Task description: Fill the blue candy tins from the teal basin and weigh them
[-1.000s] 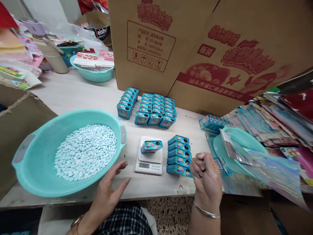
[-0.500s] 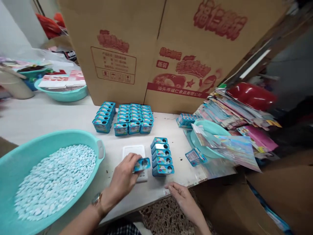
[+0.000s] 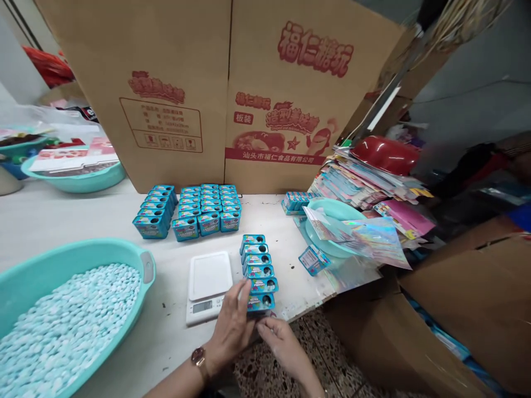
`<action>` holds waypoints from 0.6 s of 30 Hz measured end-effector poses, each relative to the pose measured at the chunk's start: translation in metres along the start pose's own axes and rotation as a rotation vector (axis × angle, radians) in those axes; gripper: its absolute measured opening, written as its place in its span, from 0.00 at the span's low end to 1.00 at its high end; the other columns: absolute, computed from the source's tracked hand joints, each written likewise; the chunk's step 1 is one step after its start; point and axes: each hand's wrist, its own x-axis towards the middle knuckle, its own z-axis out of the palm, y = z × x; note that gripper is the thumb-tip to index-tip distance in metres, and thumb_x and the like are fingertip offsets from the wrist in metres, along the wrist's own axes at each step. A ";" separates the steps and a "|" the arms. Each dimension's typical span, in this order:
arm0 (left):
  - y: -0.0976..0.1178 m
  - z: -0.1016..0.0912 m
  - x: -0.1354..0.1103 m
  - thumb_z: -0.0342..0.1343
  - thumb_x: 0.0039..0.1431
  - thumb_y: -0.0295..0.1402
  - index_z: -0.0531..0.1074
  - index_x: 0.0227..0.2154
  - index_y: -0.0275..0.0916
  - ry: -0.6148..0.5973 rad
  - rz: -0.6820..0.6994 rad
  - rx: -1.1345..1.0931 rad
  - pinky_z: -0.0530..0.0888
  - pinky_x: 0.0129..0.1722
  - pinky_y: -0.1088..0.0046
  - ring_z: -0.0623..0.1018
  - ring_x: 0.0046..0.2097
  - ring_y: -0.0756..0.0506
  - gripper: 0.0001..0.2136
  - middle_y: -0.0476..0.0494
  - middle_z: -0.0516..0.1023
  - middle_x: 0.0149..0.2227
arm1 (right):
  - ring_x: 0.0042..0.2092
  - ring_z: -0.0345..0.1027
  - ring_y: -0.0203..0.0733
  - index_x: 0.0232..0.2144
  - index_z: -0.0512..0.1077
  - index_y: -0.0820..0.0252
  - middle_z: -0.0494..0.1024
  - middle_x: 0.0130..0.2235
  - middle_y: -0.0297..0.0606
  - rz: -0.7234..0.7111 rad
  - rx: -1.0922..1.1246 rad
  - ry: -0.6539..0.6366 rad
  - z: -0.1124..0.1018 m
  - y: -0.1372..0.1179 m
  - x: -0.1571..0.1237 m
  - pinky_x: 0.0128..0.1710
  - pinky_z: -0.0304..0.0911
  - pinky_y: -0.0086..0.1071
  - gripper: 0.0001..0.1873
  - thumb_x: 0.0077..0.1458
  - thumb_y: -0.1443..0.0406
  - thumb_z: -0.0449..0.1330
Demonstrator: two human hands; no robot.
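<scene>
My left hand (image 3: 234, 318), with a watch on its wrist, has its fingers round the left side of a small blue candy box (image 3: 261, 302). This box stands at the near end of a row of several similar blue boxes (image 3: 258, 258). Close below it, by the table's front edge, my right hand (image 3: 284, 345) has its fingers drawn together; whether anything is in them is hidden. Left of the row lies a white digital scale (image 3: 211, 276) with a bare weighing plate.
A turquoise basin (image 3: 147, 268) of pale blue candies (image 3: 78, 326) fills the left. More blue boxes (image 3: 207, 213) stand in rows before a large carton (image 3: 178, 110). At right are a smaller basin (image 3: 327, 204), a flat blue packet (image 3: 314, 260) and stacked printed sheets (image 3: 360, 182).
My left hand has carried the blue box from over the scale to the near end of the row. My right hand has come closer to the left. The camera view has shifted right.
</scene>
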 end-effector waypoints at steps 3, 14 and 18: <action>-0.005 -0.009 -0.006 0.55 0.59 0.31 0.28 0.68 0.40 -0.005 -0.133 -0.054 0.60 0.64 0.46 0.49 0.70 0.31 0.44 0.29 0.43 0.69 | 0.36 0.65 0.43 0.33 0.78 0.61 0.76 0.31 0.36 -0.009 0.027 -0.019 0.006 0.003 0.003 0.41 0.60 0.35 0.23 0.59 0.49 0.54; 0.006 0.049 -0.018 0.41 0.68 0.35 0.23 0.68 0.45 -0.082 -0.328 -0.487 0.50 0.68 0.47 0.41 0.71 0.36 0.35 0.37 0.33 0.72 | 0.48 0.70 0.52 0.44 0.78 0.63 0.80 0.43 0.45 -0.046 0.109 0.036 -0.008 0.002 0.003 0.54 0.60 0.43 0.26 0.58 0.48 0.56; 0.006 0.045 -0.008 0.47 0.66 0.38 0.22 0.68 0.44 -0.068 -0.409 -0.568 0.42 0.69 0.49 0.36 0.71 0.36 0.40 0.41 0.28 0.72 | 0.48 0.70 0.53 0.44 0.78 0.64 0.81 0.43 0.46 -0.037 0.077 0.051 -0.010 0.011 0.006 0.53 0.60 0.43 0.27 0.56 0.47 0.57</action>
